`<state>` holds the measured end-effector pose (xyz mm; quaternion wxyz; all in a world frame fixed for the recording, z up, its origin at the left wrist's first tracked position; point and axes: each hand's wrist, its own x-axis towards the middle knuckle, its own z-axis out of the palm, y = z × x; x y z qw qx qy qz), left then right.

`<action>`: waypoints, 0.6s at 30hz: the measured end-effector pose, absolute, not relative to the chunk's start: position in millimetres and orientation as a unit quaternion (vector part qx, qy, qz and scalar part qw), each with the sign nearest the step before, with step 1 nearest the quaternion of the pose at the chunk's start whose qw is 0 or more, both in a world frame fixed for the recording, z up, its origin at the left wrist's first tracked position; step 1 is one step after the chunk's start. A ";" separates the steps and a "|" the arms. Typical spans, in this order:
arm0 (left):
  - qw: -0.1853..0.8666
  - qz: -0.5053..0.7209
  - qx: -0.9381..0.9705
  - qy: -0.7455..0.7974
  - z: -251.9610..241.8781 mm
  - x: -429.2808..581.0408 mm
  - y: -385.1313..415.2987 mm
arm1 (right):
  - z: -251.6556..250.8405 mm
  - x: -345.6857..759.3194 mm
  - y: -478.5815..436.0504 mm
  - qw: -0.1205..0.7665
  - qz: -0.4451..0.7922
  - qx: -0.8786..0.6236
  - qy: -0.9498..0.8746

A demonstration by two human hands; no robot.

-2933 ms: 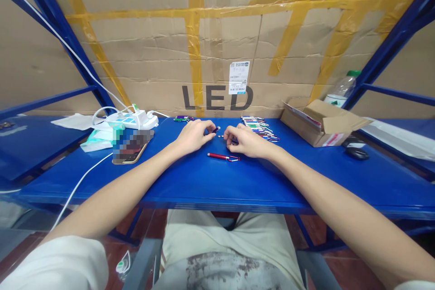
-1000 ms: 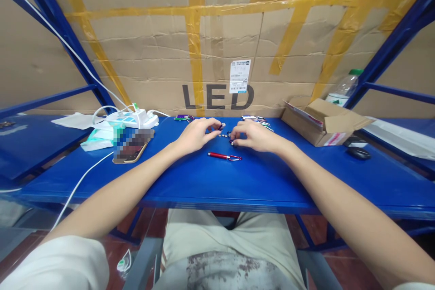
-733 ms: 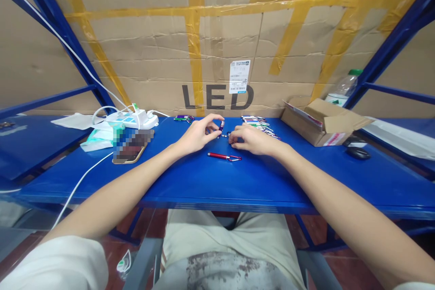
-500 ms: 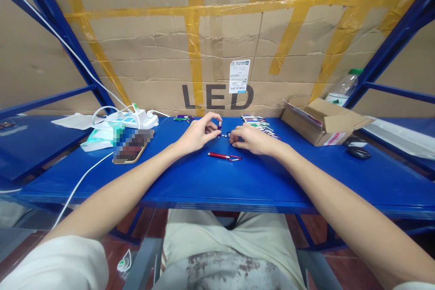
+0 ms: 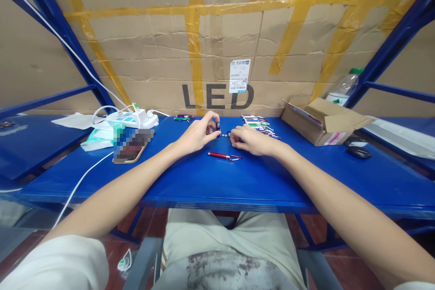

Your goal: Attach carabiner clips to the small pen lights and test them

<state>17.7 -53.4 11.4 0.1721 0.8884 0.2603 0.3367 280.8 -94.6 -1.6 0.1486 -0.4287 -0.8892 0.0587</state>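
Observation:
My left hand [image 5: 200, 133] pinches a small dark purple tube [image 5: 218, 130] between thumb and fingers and holds it upright over the blue table [image 5: 204, 181]. Small round silvery pieces, like button cells [image 5: 224, 135], lie between my two hands. Across from it, my right hand [image 5: 247, 138] rests with curled fingers at a small dark ring-like part [image 5: 229, 133]; what its fingertips hold, if anything, is hidden. Nearer to me lies a red pen-shaped flashlight [image 5: 218, 156] with a carabiner clip. Several similar coloured flashlights [image 5: 255, 121] lie in a row behind my right hand.
More clip flashlights [image 5: 183, 118] lie at the back left. A phone [image 5: 133, 147], a tissue pack [image 5: 102, 138] and a white power strip [image 5: 142, 120] with cables occupy the left side. An opened cardboard box [image 5: 319, 122], a black mouse [image 5: 359, 152] and a plastic bottle [image 5: 343, 86] stand right.
The tube in my left hand has dropped slightly, and the fingers have shifted around it. My right hand has barely moved. The red flashlight stays in place.

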 end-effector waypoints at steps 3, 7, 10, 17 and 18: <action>0.166 0.334 0.890 0.263 9.1 17.5 -50.9 | -2.0 281.3 -93.4 0.145 0.051 -0.441 -0.884; 0.148 0.325 0.898 0.256 7.3 16.2 -47.7 | -0.9 284.5 -92.2 0.143 0.049 -0.465 -0.872; 0.117 0.305 0.910 0.254 7.7 14.6 -47.4 | -0.3 286.3 -92.4 0.134 0.053 -0.469 -0.871; 0.057 0.301 0.925 0.225 10.2 12.5 -48.7 | 0.0 287.5 -91.4 0.117 0.037 -0.494 -0.861; 0.053 0.302 0.926 0.220 10.4 12.3 -48.6 | 0.4 287.8 -91.2 0.109 0.035 -0.500 -0.859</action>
